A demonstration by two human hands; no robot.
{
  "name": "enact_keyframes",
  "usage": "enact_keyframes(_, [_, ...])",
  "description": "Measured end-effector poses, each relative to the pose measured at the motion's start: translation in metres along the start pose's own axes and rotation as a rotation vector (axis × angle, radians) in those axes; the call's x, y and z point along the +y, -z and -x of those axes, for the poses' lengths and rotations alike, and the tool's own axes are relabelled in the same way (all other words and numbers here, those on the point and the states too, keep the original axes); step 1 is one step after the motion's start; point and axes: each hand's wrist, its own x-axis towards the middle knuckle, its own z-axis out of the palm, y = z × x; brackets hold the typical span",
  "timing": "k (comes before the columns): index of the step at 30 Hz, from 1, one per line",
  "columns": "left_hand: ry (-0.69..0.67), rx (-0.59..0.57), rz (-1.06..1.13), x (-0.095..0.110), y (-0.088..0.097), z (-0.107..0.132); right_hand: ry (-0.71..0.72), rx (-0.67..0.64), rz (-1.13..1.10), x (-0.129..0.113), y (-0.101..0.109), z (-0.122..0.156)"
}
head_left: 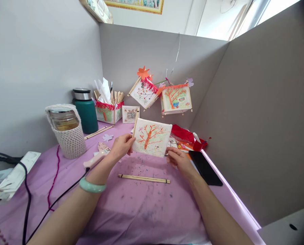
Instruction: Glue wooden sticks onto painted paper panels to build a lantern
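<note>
Between my two hands, a white panel [152, 137] with an orange tree drawn on it is held up above the table, slightly tilted. My left hand [122, 147] pinches its left edge, where a thin wooden stick [136, 122] stands upright along the side. The fingers of my right hand [179, 158] close on the lower right corner. Below the panel, a pair of wooden sticks [144, 178] with dark bands at the ends lies on the purple cloth [152, 211]. A pink glue gun [97, 159] rests beside my left wrist.
Decorated lanterns [176, 98] hang from a wire at the back. On the left stand a glass jar in a knitted holder [70, 139], a teal bottle [85, 114] and a box of sticks [106, 112]. A black tablet-like slab [205, 168] lies right; a power strip [14, 177] lies left.
</note>
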Motion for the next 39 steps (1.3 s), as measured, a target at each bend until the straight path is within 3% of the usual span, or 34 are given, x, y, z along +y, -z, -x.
enact_keyframes(6, [0.046,-0.115,-0.105,-0.022,0.001,0.004,0.211,0.071,0.479,0.003,-0.006,0.002])
enact_keyframes(11, [0.064,-0.177,-0.216,-0.022,0.002,0.009,0.280,-0.010,0.742,0.007,-0.003,0.003])
enact_keyframes(20, [0.070,-0.222,-0.274,-0.029,0.000,0.009,0.226,-0.024,0.746,0.008,-0.003,0.005])
enact_keyframes(39, [0.041,-0.204,-0.316,-0.030,0.001,0.009,0.212,-0.028,0.757,0.009,-0.003,0.005])
